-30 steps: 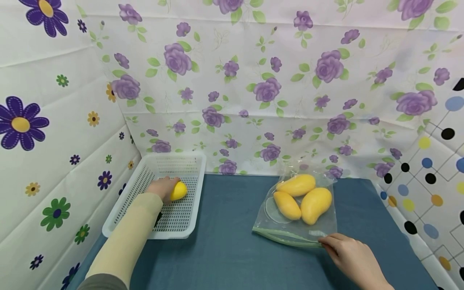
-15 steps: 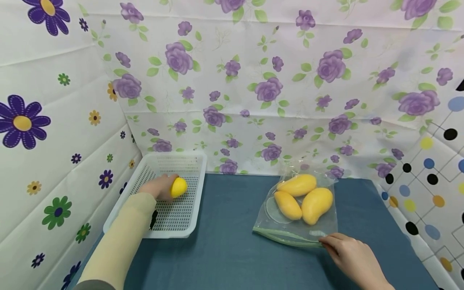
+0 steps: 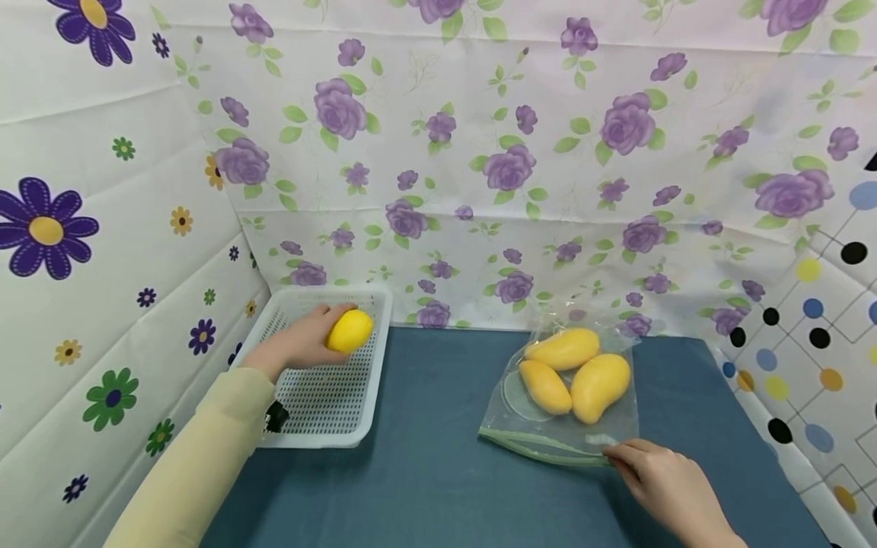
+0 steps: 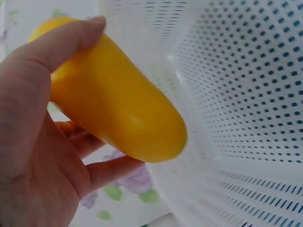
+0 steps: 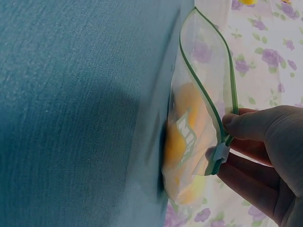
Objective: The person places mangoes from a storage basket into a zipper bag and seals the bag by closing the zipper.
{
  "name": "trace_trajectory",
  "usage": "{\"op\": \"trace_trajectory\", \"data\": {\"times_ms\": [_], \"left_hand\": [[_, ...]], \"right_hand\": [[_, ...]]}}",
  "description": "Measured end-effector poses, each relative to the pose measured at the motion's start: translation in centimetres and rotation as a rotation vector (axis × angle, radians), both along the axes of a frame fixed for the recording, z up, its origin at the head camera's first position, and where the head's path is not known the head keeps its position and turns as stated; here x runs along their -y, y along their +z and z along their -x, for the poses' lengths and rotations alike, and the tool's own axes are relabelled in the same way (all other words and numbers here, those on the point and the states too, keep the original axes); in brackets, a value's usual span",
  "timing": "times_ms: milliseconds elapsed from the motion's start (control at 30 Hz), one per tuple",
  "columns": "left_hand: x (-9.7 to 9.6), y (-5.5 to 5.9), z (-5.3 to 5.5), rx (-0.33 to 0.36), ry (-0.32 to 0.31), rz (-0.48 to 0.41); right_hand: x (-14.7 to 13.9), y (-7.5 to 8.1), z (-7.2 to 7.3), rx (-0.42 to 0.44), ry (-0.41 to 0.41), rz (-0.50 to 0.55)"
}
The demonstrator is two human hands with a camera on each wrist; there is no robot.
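Observation:
My left hand grips a yellow mango above the white perforated basket. In the left wrist view the thumb lies over the mango and the fingers curl beneath it. My right hand pinches the right end of the green-edged mouth of a clear zip bag. Inside the bag lie three yellow mangoes. From the right wrist the bag's mouth shows parted, and a white slider sits by my fingers.
The basket stands at the back left, on a blue cloth-covered table. A small black item shows at the basket's left side, beside my sleeve. A flowered sheet hangs behind, and patterned sheets flank both sides.
My left hand has lifted the mango from the basket's floor, bringing it up and slightly to the right. The right hand and the bag have stayed in place.

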State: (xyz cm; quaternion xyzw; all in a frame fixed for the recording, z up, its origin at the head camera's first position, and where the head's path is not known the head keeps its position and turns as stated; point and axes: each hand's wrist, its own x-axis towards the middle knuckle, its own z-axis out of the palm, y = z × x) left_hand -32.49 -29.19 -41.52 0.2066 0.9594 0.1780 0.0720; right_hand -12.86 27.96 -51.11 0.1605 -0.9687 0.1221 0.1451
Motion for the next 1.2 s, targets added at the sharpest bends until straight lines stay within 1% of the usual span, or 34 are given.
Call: {"op": "trace_trajectory", "data": {"times_ms": [167, 300, 400, 467, 567, 633, 700, 767, 867, 1000, 1067, 1200], "left_hand": [[-0.3, 1.0, -0.6, -0.089, -0.04, -0.025], [-0.5, 1.4, -0.8, -0.132, -0.038, -0.038], [-0.8, 1.8, -1.0, -0.167, -0.026, -0.065], [-1.2, 2.3, -1.3, -0.197, -0.024, -0.077], [-2.1, 2.8, -1.8, -0.224, -0.025, -0.082], [-3.0, 3.1, -2.4, -0.243, -0.037, -0.078], [-4.1, 3.4, -2.9, -0.256, -0.065, -0.077], [-5.4, 3.6, -3.5, -0.27, -0.103, -0.077], [-7.6, 4.2, -4.4, -0.293, -0.178, -0.076], [-10.2, 4.8, -5.1, -0.338, -0.251, -0.064], [-11.2, 4.9, -5.4, -0.359, -0.269, -0.046], [-12.9, 4.8, -6.0, -0.366, -0.296, -0.031]], "right_hand": [[0.1, 0.0, 0.0, -0.018, 0.006, -0.008], [0.1, 0.0, 0.0, -0.023, 0.008, -0.013], [0.2, 0.1, 0.0, -0.022, 0.008, -0.015], [0.2, 0.1, 0.1, -0.019, 0.005, -0.017], [0.2, 0.2, 0.1, -0.01, 0.003, -0.019], [0.2, 0.2, 0.1, -0.005, 0.0, -0.022], [0.1, 0.2, 0.1, -0.003, -0.003, -0.022], [0.1, 0.2, 0.1, -0.004, -0.002, -0.02], [0.2, 0.2, 0.1, -0.011, 0.001, -0.013], [0.2, 0.2, 0.1, -0.024, 0.002, -0.009], [0.2, 0.2, 0.1, -0.027, 0.002, -0.01], [0.1, 0.2, 0.1, -0.031, 0.007, -0.001]]}}
